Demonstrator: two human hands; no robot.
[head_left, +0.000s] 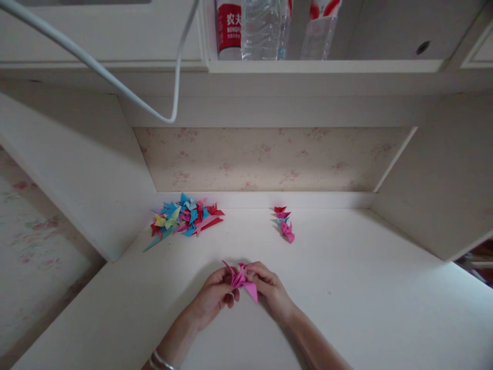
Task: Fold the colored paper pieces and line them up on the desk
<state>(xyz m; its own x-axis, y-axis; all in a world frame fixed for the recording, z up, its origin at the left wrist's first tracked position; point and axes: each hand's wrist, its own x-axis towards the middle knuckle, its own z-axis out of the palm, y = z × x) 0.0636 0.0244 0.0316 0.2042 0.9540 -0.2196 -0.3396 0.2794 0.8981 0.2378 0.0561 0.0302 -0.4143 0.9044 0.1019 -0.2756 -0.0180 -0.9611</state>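
Between my two hands, above the white desk, is a pink origami crane (239,278) of folded paper. My left hand (216,294) pinches its left side, thumb and fingers closed on the paper. From the other side, my right hand (268,288) grips the crane near its upper right, and one pointed wing hangs down between the hands. A heap of folded paper cranes (188,216) in blue, red, pink and yellow lies at the back left. Toward the back, right of centre, a short row of folded cranes (285,226) ends in a pink one.
The white desk (346,288) runs between a left side panel (88,169) and a right side panel (435,180). Overhead, a shelf (327,67) holds plastic bottles (260,31). A pale curved lamp arm or cable (115,82) hangs at upper left.
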